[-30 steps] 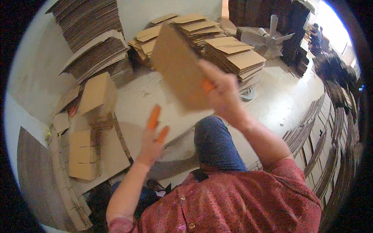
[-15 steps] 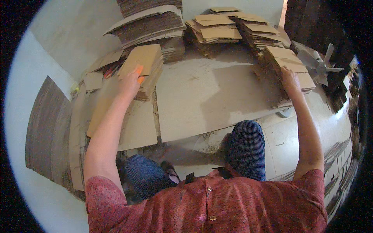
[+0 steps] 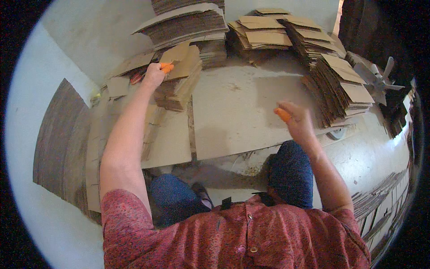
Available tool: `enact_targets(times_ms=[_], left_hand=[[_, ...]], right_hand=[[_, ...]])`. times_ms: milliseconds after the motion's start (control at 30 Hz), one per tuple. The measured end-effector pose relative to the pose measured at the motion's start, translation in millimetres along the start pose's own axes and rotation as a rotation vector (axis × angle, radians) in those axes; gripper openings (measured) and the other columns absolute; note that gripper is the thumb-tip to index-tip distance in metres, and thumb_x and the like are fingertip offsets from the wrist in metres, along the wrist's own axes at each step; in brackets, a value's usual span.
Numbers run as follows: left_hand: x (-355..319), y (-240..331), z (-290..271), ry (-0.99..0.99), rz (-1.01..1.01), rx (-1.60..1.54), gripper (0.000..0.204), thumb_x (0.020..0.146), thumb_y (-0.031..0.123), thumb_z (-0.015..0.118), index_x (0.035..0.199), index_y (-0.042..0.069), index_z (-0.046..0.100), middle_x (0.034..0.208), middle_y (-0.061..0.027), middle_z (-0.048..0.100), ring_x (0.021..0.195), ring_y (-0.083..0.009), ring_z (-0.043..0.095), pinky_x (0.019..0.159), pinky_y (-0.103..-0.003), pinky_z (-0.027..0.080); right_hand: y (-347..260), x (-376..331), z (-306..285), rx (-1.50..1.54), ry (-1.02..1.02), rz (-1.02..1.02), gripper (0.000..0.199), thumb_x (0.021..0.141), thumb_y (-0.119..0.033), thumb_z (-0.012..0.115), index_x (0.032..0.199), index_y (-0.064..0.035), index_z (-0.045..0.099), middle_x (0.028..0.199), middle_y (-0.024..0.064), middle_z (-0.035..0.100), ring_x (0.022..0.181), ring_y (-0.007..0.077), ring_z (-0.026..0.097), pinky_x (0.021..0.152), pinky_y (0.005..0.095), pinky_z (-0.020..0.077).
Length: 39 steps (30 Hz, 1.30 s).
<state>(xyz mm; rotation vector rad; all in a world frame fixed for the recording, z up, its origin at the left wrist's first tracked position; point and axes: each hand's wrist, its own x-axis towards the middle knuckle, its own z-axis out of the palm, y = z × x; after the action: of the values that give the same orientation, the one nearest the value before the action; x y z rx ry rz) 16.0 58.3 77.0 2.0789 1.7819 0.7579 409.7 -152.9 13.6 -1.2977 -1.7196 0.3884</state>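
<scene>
My left hand (image 3: 156, 75), orange covers on its fingertips, is closed at the left edge of a stack of cut cardboard pieces (image 3: 181, 89). Its fingers pinch the top cardboard piece (image 3: 175, 53), which looks slightly raised. My right hand (image 3: 295, 120) is in the air over the large flat board (image 3: 224, 121), smeared by motion. An orange cover shows on one of its digits, the fingers look loosely apart, and nothing shows in them. To its right stands a second, leaning stack of cardboard pieces (image 3: 338, 94).
Tall piles of cardboard (image 3: 183, 29) stand at the back left, more stacks (image 3: 264, 38) at the back middle. A fan with pale blades (image 3: 380, 80) is at the right. Sheets lean on the left wall (image 3: 60, 143); more cardboard edges (image 3: 380, 201) lie at lower right. My knees (image 3: 291, 175) are near the board's front edge.
My right hand has left the right stack and moved left over the board. My left hand has shifted to the left stack's edge, its fingers now closed. The view has shifted slightly.
</scene>
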Motion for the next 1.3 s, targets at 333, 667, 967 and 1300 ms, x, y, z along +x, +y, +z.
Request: enact_targets(times_ms=[333,667,967,1300], left_hand=[[-208.5,55.5,97.7,-0.156,0.868,-0.183,0.042,0.08,0.013,0.06,0.119,0.001,0.05,0.127,-0.015,0.046,0.116,-0.0274,0.046,0.096,-0.035,0.039],[-198.5,-116.9,2.1,-0.067,-0.442,0.658,0.059,0.083,0.04,0.053,0.123,-0.001,0.039,0.124,-0.0229,0.041,0.11,-0.0355,0.046,0.086,-0.042,0.042],[-182.3,-95.9,-7.7,-0.079,-0.317,0.576,0.023,0.086,0.017,0.043,0.092,0.0,0.058,0.095,-0.0206,0.059,0.092,-0.0374,0.056,0.077,-0.044,0.044],[-176.1,-37.1,-44.8,0.04,-0.004,0.51,0.016,0.083,0.014,0.053,0.08,-0.001,0.058,0.081,-0.0212,0.06,0.075,-0.0365,0.056,0.066,-0.043,0.042]], right_hand=[[-41.7,-1.2,65.9,1.193,-0.111,0.656,0.026,0.087,-0.019,0.054,0.104,0.0004,0.055,0.099,0.0124,0.061,0.087,0.022,0.06,0.074,0.0349,0.0499],[-19.1,-46.1,60.2,-0.023,-0.215,0.375,0.021,0.081,-0.012,0.062,0.095,0.0042,0.06,0.084,0.0084,0.065,0.074,0.0109,0.054,0.065,0.0308,0.0447],[-6.0,-66.5,60.8,0.113,-0.062,0.329,0.023,0.082,-0.013,0.061,0.097,0.0045,0.06,0.087,0.009,0.065,0.08,0.0144,0.055,0.071,0.0295,0.0441],[-73.1,-67.1,44.5,0.544,0.076,0.043,0.024,0.083,-0.01,0.059,0.103,0.0025,0.057,0.098,0.0044,0.06,0.086,0.0127,0.053,0.075,0.0265,0.0431]])
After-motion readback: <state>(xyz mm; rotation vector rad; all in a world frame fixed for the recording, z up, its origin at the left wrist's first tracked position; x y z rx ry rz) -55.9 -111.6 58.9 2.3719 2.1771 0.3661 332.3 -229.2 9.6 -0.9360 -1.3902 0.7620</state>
